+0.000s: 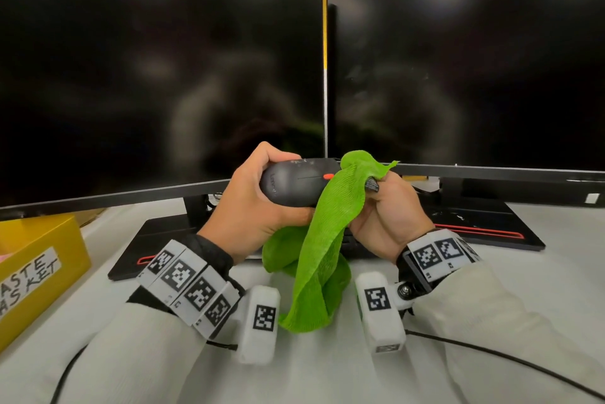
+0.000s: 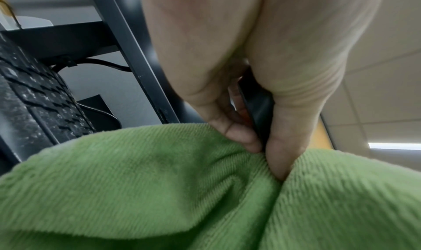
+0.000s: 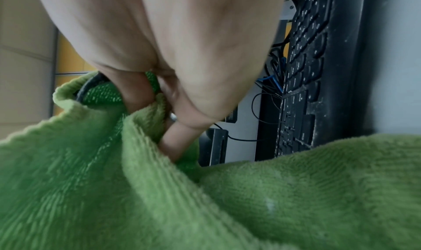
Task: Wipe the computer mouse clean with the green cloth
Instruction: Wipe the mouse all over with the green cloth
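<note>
I hold a black computer mouse with an orange scroll wheel up in front of the monitors. My left hand grips its rear, thumb below and fingers over the top; the left wrist view shows a dark sliver of the mouse between thumb and fingers. The green cloth drapes over the mouse's front end and hangs down toward the desk. My right hand holds the cloth bunched against the mouse's front. In the right wrist view my fingers curl into the cloth, and a dark cable shows in its fold.
Two dark monitors stand close behind my hands, their black bases on the white desk. A yellow box labelled waste basket sits at the left. A black keyboard lies under the monitors. A black cable crosses the desk front right.
</note>
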The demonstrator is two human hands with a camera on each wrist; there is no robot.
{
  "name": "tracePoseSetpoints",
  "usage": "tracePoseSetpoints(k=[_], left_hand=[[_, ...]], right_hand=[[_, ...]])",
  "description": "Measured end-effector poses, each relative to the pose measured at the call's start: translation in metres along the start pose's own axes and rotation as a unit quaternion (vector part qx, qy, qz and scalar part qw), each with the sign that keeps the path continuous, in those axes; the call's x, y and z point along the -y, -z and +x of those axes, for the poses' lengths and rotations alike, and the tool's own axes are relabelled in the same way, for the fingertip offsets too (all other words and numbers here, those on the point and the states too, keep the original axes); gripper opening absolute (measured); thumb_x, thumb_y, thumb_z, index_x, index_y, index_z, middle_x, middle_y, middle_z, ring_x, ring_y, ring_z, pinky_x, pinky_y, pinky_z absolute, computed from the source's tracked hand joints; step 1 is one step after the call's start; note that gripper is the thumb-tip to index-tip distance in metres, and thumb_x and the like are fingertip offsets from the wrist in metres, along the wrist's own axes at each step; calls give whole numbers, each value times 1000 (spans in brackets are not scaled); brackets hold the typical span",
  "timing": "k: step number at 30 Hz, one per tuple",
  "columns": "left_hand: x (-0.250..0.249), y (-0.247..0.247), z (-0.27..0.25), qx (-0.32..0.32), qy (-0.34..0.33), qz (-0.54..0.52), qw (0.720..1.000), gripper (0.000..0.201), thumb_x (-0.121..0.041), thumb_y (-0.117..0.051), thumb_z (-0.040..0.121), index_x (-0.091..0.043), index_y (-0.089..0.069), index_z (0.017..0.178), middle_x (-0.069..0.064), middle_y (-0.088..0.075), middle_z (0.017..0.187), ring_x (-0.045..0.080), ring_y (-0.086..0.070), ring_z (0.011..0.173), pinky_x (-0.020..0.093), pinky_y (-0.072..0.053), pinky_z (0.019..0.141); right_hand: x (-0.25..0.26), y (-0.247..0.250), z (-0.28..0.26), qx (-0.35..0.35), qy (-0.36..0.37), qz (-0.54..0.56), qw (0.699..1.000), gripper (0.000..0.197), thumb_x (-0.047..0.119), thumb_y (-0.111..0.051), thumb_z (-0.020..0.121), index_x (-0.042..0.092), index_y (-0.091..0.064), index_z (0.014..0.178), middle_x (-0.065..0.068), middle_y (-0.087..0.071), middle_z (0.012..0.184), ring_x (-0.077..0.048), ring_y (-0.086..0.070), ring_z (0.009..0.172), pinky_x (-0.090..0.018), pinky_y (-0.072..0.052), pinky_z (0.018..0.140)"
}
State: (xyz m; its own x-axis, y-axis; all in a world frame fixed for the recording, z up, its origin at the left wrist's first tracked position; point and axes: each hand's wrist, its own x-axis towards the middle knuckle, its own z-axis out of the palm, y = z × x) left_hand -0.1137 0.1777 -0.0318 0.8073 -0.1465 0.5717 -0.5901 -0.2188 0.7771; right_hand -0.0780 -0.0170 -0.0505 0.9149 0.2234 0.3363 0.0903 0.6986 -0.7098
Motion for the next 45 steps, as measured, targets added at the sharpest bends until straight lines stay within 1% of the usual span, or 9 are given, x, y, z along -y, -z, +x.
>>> tracePoseSetpoints(k=[3,7,11,17,21,26,30,36,45], left_hand=[[2,0,1,-9,-9,4,1000,71,-9,-99,57,-12,-59,115,6,-73,114,23,-75,100,35,-64,80],[2,-4,0,-4,-22,23,1000,70,-4,-99,62,-9,-55,117,12,-70,114,28,-71,100,39,-63,82],[2,-1,1,19,-39,39,998,69,2,-96,64,-8,-55,119,9,-68,114,24,-71,100,34,-62,84],[2,-1,2,33,-42,47,997,71,7,-96,61,-11,-56,117,10,-67,115,28,-69,98,36,-61,82],[4,0,3,32,-47,59,997,72,9,-96,58,-16,-57,113,11,-67,115,32,-68,99,44,-59,85],[9,-5,4,75,-61,73,993,61,7,-95,65,-6,-54,109,3,-66,98,13,-64,82,39,-58,73],[11,-8,2,110,-63,90,988,49,-7,-89,73,-9,-52,104,7,-67,97,34,-68,85,50,-59,69],[9,-13,0,126,-53,91,986,59,7,-93,68,-8,-53,109,-6,-65,98,14,-66,84,27,-58,67],[12,-9,2,104,-27,120,987,67,-2,-92,73,-17,-44,117,5,-66,103,21,-71,86,41,-61,67]], right_hand=[[-1,-2,0,30,11,-26,999,44,-1,-58,85,-13,-52,127,-28,-60,114,-37,-66,96,-47,-59,83],[-8,-6,0,35,56,-139,988,63,-15,-74,65,-19,-49,123,-27,-65,104,-37,-69,92,-46,-58,77],[-4,-3,-2,-8,75,-163,984,30,-25,-59,78,-9,-64,103,-22,-71,92,-35,-72,85,-52,-60,80],[5,-1,0,-90,60,-125,986,23,-6,-49,95,-2,-66,109,-18,-71,92,-29,-72,82,-46,-61,79],[14,3,1,-34,7,-84,996,40,24,-69,85,3,-68,119,-29,-66,122,-44,-64,111,-63,-49,98],[-4,-4,-4,27,52,-241,969,42,3,-74,71,13,-68,111,-14,-75,99,-31,-73,91,-45,-61,79],[-9,-4,-6,25,63,-289,955,40,1,-84,64,16,-76,101,-19,-76,102,-37,-74,96,-52,-60,84],[-3,-2,-5,-51,64,-242,967,13,-5,-66,86,0,-74,94,-15,-76,85,-26,-74,77,-38,-62,74],[-6,-11,-10,15,21,-213,977,28,-5,-63,88,10,-71,110,-15,-73,92,-26,-72,80,-41,-61,75]])
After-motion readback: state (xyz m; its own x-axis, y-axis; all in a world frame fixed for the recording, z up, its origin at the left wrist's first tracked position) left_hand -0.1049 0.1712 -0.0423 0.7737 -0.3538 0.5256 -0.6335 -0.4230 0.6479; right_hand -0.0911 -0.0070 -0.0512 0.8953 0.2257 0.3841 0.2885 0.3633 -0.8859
